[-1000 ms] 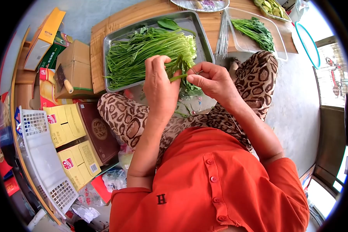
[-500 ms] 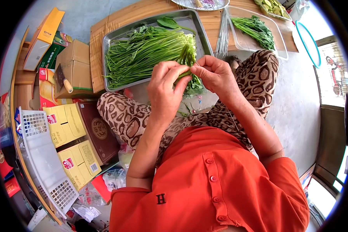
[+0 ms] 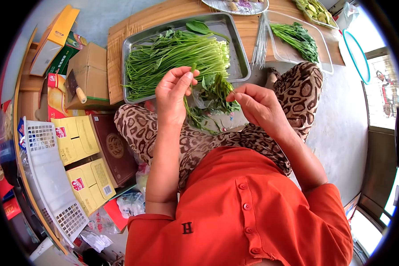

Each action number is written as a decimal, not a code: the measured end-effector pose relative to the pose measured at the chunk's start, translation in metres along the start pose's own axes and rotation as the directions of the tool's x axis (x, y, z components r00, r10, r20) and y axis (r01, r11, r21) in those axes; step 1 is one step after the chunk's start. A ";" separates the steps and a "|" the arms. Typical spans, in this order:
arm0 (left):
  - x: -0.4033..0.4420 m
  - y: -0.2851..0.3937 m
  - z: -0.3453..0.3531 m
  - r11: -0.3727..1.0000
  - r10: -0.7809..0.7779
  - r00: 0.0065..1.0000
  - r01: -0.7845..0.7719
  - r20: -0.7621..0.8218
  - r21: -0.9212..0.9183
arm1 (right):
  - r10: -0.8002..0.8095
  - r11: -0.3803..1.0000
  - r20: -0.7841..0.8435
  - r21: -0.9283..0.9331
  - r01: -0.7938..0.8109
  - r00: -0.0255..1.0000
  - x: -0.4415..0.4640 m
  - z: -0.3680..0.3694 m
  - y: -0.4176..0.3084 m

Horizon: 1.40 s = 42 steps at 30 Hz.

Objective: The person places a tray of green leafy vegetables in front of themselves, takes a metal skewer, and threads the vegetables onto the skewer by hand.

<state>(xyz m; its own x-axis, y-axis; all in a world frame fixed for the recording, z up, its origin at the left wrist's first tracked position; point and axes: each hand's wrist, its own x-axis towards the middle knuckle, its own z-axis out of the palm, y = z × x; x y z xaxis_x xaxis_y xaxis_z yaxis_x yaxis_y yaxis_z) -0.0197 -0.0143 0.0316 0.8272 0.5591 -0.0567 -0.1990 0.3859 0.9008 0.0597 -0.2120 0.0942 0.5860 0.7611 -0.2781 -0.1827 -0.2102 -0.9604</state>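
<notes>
My left hand [image 3: 175,91] is raised in front of the tray, thumb and fingers pinching a short green vegetable stem [image 3: 193,67]. Its tip sticks up above the fingertips. My right hand [image 3: 257,104] is closed, with thumb and forefinger at the edge of a bunch of leafy greens [image 3: 218,91]. Any thin stick inside that bunch is hidden. Below the hands, loose leaves and a clear plastic bag hang between the knees. Just beyond lies a metal tray [image 3: 241,66] of long green stems [image 3: 177,57], cut pale ends to the right.
The tray rests on a wooden table [image 3: 115,66]. Thin metal skewers [image 3: 260,42] lie beside a clear container [image 3: 281,51] of greens. At left are a cardboard box [image 3: 91,66], a knife [image 3: 80,94], yellow boxes [image 3: 75,137] and a white plastic basket [image 3: 48,168].
My hands have moved apart: the left went left and now holds a single stem piece, the right moved slightly right and down. The bunch of greens sits lower, near the right fingertips.
</notes>
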 end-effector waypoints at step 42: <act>-0.002 -0.001 0.012 0.993 0.117 0.993 -0.118 -0.024 -0.027 | 0.021 1.000 0.046 -0.010 -0.021 0.999 -0.004 0.005 0.000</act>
<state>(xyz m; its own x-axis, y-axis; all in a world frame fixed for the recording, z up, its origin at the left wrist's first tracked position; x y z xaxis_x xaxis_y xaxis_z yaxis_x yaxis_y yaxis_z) -0.0153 -0.0248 0.0354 0.7852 0.6180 0.0390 -0.3095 0.3372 0.8891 0.0535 -0.2115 0.0952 0.5450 0.7840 -0.2972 -0.1868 -0.2320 -0.9546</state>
